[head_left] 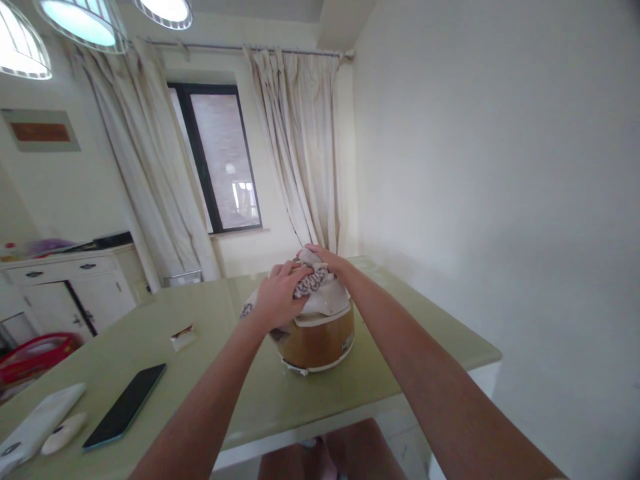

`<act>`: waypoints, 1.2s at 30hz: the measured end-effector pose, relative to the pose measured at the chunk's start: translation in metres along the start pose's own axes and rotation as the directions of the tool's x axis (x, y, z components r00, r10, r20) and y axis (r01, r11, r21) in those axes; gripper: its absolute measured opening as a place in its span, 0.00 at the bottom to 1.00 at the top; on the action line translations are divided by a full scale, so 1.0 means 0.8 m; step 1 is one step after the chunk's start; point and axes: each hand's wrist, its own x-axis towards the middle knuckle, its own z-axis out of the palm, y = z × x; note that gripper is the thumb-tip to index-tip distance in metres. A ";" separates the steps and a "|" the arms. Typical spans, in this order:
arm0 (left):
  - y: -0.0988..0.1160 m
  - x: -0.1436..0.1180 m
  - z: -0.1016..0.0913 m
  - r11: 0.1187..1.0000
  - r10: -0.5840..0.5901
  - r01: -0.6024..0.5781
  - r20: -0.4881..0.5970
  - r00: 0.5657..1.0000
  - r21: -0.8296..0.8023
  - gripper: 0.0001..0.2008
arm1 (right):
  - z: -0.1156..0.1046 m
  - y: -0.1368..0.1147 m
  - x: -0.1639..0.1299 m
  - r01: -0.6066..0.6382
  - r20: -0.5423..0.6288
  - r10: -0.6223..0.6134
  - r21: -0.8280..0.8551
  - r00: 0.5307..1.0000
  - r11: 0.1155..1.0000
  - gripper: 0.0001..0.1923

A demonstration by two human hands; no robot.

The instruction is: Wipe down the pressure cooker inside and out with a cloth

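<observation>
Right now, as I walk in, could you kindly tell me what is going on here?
A person's left hand and right hand are both on a crumpled pale cloth with a dark pattern, which lies over the top of a rounded brown and white appliance. The right hand is partly hidden by the cloth. The appliance stands on a pale green table, with a flat black smartphone lying off to the left.

Window (225, 160): dark-framed, beyond the fingers (289, 270), higher and left of them
Curtains (313, 133): pale, long, one each side of the window, hung from a rod (215, 46) far above the fingers
Wall (490, 167): plain, off-white, right of the fingers
Lamps (83, 23): three, lit, high and left of the fingers
Cabinet (103, 267): white, dark-handled, well left of the fingers
Table (200, 307): pale green top, beneath the fingers
</observation>
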 end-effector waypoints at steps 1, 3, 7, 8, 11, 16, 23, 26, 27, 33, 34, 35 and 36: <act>0.008 0.002 0.004 0.996 0.078 -0.076 0.031 0.997 -0.051 0.19 | 0.000 -0.002 -0.001 -0.004 0.016 0.004 0.010 1.000 1.000 0.06; 0.026 0.006 0.011 0.967 0.221 -0.213 0.047 0.974 -0.144 0.14 | 0.001 -0.006 -0.003 -0.022 -0.001 0.022 0.009 1.000 1.000 0.08; 0.037 0.013 0.018 0.951 0.262 -0.263 -0.028 0.965 -0.162 0.14 | 0.005 -0.010 -0.006 -0.075 -0.028 0.076 0.026 0.997 0.997 0.07; 0.032 0.014 0.019 0.964 0.225 -0.233 -0.073 0.972 -0.130 0.17 | 0.005 -0.010 -0.006 -0.072 -0.016 0.073 0.042 0.997 0.997 0.07; 0.005 0.012 0.018 0.999 0.003 0.007 -0.218 0.976 0.047 0.35 | 0.003 -0.008 -0.006 -0.036 0.000 0.036 0.066 0.999 0.997 0.08; -0.035 0.008 0.001 0.854 -0.413 0.416 -0.078 0.907 0.313 0.33 | -0.001 -0.001 -0.008 0.058 -0.004 -0.057 0.041 0.998 0.997 0.06; -0.026 0.046 -0.015 0.991 -0.131 0.118 0.258 0.957 0.066 0.33 | 0.002 -0.005 -0.003 -0.010 -0.040 0.011 0.013 0.999 1.000 0.05; -0.008 0.047 0.002 0.999 0.013 -0.005 0.150 0.989 -0.051 0.43 | 0.004 -0.008 -0.001 -0.021 -0.049 0.022 0.017 0.999 1.000 0.06; -0.005 0.044 0.011 0.998 -0.002 0.007 0.090 0.996 -0.058 0.45 | 0.004 -0.008 -0.001 -0.021 -0.045 0.022 0.021 0.999 1.000 0.07; -0.045 0.047 0.042 0.918 -0.348 0.342 0.003 0.937 -0.200 0.49 | 0.005 -0.010 -0.003 -0.035 -0.037 0.035 -0.006 0.999 0.999 0.08; -0.057 0.054 0.040 0.893 -0.382 0.385 0.060 0.922 -0.233 0.48 | 0.006 -0.010 -0.003 -0.037 -0.036 0.036 -0.017 0.999 0.999 0.08; -0.069 0.061 0.037 0.872 -0.393 0.412 0.123 0.911 -0.265 0.47 | 0.006 -0.011 -0.003 -0.039 -0.036 0.038 -0.028 0.999 0.999 0.09; -0.078 0.067 0.034 0.856 -0.388 0.426 0.182 0.904 -0.292 0.46 | 0.007 -0.012 -0.004 -0.041 -0.037 0.040 -0.036 0.999 0.998 0.10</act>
